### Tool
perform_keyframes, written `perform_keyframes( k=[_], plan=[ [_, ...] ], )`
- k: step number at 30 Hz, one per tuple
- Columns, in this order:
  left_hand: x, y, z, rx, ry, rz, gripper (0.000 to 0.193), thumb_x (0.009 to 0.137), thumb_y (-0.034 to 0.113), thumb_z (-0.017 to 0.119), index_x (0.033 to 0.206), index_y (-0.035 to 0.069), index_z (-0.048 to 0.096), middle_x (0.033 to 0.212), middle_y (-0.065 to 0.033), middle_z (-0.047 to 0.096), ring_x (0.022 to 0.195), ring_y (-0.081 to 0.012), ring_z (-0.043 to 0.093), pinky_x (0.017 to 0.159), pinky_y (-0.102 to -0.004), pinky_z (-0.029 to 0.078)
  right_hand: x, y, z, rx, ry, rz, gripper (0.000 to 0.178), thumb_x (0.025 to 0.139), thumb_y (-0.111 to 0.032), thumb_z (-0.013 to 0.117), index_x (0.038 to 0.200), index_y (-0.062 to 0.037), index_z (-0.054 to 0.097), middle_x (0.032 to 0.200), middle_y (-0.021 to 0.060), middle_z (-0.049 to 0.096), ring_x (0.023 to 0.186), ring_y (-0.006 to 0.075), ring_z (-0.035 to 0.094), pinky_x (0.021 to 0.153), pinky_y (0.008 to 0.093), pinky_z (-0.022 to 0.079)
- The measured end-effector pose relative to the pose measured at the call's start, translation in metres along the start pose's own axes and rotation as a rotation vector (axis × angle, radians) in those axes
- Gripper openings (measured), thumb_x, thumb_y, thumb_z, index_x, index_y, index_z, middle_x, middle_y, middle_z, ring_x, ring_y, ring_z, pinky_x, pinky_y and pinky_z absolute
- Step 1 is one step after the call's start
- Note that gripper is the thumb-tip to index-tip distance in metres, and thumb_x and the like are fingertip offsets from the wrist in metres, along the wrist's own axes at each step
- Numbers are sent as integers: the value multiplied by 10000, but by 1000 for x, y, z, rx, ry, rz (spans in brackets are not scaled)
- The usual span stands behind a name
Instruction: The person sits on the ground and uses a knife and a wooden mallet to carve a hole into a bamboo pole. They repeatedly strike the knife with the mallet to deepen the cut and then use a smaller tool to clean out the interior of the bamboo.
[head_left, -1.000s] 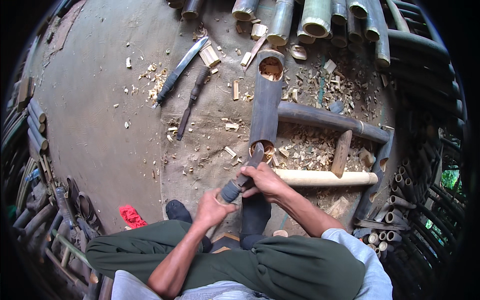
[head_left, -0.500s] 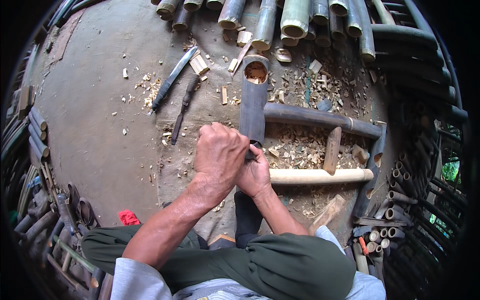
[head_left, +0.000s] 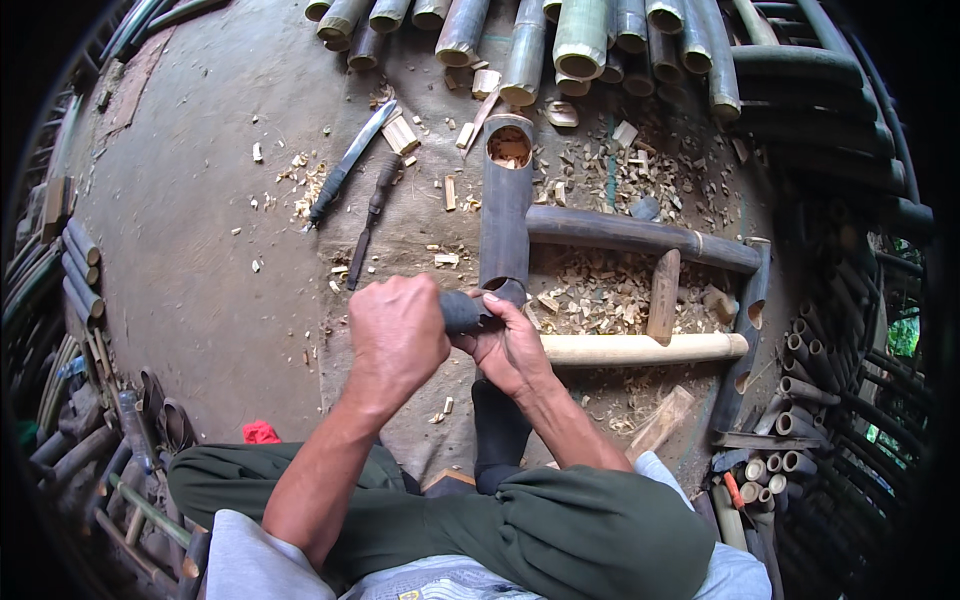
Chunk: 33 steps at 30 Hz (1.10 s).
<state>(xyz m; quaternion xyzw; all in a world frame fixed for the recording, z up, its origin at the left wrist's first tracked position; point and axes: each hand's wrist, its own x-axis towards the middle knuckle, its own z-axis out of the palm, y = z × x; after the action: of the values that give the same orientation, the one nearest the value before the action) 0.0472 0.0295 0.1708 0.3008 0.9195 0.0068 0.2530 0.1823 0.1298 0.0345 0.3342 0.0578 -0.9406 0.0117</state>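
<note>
My left hand (head_left: pixel 395 335) is a fist around a short dark bamboo tube (head_left: pixel 462 312), which lies crosswise by the lower part of a thick dark bamboo post (head_left: pixel 506 215). At the tube's other end, my right hand (head_left: pixel 512 350) is closed, thumb on top and fingers curled beneath. The hand partly hides a lower cut-out in the post. Shavings show inside the round hole (head_left: pixel 510 150) at the post's far end. A dark bamboo rail (head_left: pixel 640 236) joins this post to a second one (head_left: pixel 752 320), and a pale pole (head_left: pixel 650 348) runs parallel, nearer me.
Left of the post lie a knife (head_left: pixel 350 162) and a chisel (head_left: pixel 373 218). Wood chips (head_left: pixel 650 175) litter the ground. Cut bamboo poles (head_left: pixel 582 40) are stacked at the far side. A short wooden peg (head_left: pixel 664 298) crosses the pale pole. My black-covered foot (head_left: pixel 498 430) is close below my hands.
My left hand has moved left and slightly down, away from my right hand, leaving the dark tube visible between them. My right hand has shifted slightly, uncovering more of the post's lower cut-out.
</note>
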Motion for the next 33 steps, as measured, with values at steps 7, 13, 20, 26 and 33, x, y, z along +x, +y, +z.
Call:
perform_keyframes(
  k=[7,13,20,26,33],
  plan=[
    [-10,26,22,169,19,257,166,858,176,740,829,13,760,804,-152,770,752,-289,796,663,-447,625,-22,7,6,38,12,108,489,1139,-439,446,1434,-59,530,1363,134,658,1254,247,655,1157,520,484],
    [-33,26,24,-195,-415,817,360,788,293,822,942,-21,735,938,-214,763,909,-318,778,817,-467,621,-85,-16,-12,-526,152,120,295,1119,-245,544,1349,-61,552,1210,90,662,1165,220,666,1083,413,523],
    [48,121,123,-285,-34,908,936,723,120,877,1555,153,449,1360,-232,555,1261,-395,634,932,-523,599,-78,-106,-53,-2332,165,-388,289,1001,-256,660,1199,-49,619,1040,127,676,1031,286,678,928,476,533],
    [59,116,108,-836,194,679,830,827,-106,632,1571,243,514,1644,-252,330,1173,-473,604,998,-544,570,-38,-165,13,-2817,-84,-461,251,897,-246,744,1045,-56,672,911,150,686,859,347,686,760,523,529],
    [67,85,110,-1271,711,220,987,790,-53,829,1647,141,379,1546,-235,415,1450,-411,462,1231,-493,394,59,-130,94,-3029,-620,-523,98,861,-183,714,805,-103,701,745,52,710,663,248,688,636,406,562]
  ],
)
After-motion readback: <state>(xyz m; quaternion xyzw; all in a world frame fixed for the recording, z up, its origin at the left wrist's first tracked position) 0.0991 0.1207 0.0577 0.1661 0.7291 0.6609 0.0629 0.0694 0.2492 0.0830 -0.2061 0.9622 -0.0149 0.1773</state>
